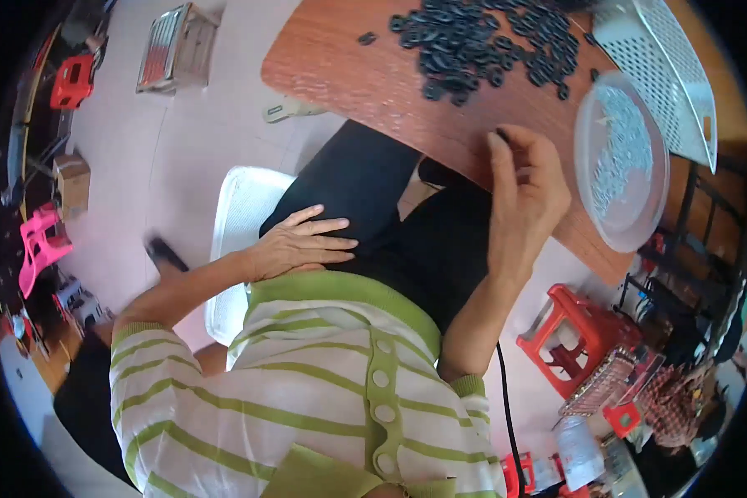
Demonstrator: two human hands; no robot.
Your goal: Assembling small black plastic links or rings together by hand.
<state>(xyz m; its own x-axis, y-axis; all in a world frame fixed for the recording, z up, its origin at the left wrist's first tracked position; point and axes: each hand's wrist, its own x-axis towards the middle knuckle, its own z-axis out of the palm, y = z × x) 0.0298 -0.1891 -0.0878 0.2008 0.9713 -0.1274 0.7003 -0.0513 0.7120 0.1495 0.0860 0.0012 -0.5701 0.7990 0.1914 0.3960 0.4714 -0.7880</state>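
Note:
My left hand lies flat on my left thigh with its fingers spread, holding nothing. Over the near edge of the wooden table, my right hand is raised, thumb and forefinger pinched on a small black piece. Only a bit of that piece shows between the fingertips; it resembles the black rings on the table. A loose heap of small black oval rings covers the far part of the tabletop. Right of my right hand stands a shallow clear plastic bowl with many small silvery pieces in it.
A white perforated basket stands tilted beyond the bowl. Red plastic stools and assorted goods crowd the floor at the right. A metal-topped stool stands at the far left, a pink stool below it. A black cable hangs near my right elbow.

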